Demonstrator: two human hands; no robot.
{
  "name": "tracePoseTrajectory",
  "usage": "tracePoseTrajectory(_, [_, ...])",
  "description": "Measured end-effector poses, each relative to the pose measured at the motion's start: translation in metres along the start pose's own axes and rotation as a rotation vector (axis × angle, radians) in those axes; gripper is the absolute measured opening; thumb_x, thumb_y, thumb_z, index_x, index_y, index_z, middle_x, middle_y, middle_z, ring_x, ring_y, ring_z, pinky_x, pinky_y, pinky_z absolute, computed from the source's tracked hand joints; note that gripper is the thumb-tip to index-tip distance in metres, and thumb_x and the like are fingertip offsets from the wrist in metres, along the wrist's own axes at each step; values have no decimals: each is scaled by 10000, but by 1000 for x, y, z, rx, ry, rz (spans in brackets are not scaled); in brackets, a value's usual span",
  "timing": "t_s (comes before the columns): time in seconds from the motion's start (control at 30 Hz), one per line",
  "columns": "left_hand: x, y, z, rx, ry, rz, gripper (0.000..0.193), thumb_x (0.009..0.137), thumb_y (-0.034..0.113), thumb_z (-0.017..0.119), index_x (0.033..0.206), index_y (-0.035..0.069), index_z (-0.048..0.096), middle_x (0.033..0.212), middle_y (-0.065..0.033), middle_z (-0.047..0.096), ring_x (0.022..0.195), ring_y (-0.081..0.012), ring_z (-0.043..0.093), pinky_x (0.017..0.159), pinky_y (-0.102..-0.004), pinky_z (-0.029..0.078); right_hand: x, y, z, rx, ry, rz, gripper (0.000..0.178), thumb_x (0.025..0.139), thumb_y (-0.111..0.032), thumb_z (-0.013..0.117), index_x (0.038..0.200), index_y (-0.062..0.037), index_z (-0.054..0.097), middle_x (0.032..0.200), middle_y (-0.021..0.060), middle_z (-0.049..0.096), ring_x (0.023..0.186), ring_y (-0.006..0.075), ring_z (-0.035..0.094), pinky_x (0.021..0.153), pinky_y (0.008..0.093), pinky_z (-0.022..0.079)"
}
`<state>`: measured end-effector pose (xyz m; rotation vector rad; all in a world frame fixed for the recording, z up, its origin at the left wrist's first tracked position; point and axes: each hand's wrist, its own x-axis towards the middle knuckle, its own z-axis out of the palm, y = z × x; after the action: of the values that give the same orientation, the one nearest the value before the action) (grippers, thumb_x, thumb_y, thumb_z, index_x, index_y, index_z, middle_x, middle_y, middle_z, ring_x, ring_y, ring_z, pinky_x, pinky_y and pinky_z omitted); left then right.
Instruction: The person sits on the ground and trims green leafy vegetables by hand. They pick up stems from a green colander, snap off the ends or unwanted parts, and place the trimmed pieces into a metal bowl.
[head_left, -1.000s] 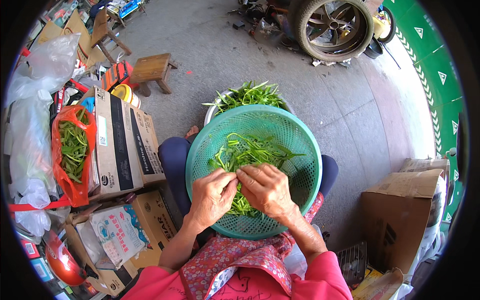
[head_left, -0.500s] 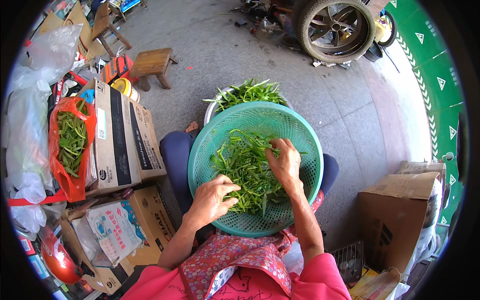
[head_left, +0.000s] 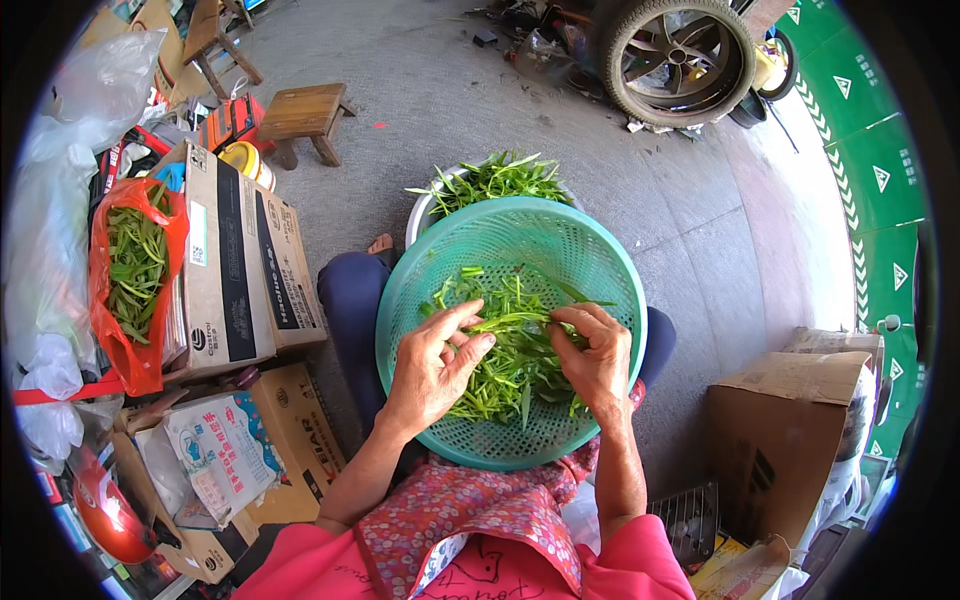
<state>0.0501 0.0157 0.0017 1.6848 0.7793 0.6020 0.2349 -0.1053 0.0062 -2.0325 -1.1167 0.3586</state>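
A green perforated plastic basket rests in my lap and holds a heap of leafy green vegetables with long stems. Over the heap, my right hand pinches a few of the green stems between thumb and fingers. Their other ends point left, toward the fingertips of my left hand. That hand hovers above the basket's left side, fingers bent, with a gap between thumb and forefinger. Behind the basket, a pale metal basin is partly hidden and piled with more leafy greens.
On the left, a red plastic bag of greens leans against cardboard boxes. A wooden stool stands far left. A tyred wheel lies at the far right. An open cardboard box is near right, beside a wire rack.
My left hand has moved up and slightly right, toward the heap's middle. The right hand has come a little lower and right, and stems now stretch between the two hands.
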Motion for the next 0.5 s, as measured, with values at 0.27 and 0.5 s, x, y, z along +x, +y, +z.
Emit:
tracePoseTrajectory(0.27, [-9,-19,0,273,36,29,76,930,14,681,993,-23,701,807,-99,678,610,-174,632,560,-335,472,-16,11,2,-366,-71,18,419,799,-108,786,1201,-50,681,1203,146,691,898,363,728,798,446,591])
tracePoseTrajectory(0.5, [-18,0,-25,-576,-29,-425,152,1001,108,675,1091,-14,674,884,-51,685,664,-55,581,554,-199,457,-32,6,-24,-273,136,111,231,851,-123,768,1058,-27,736,1048,133,743,891,358,727,784,399,583])
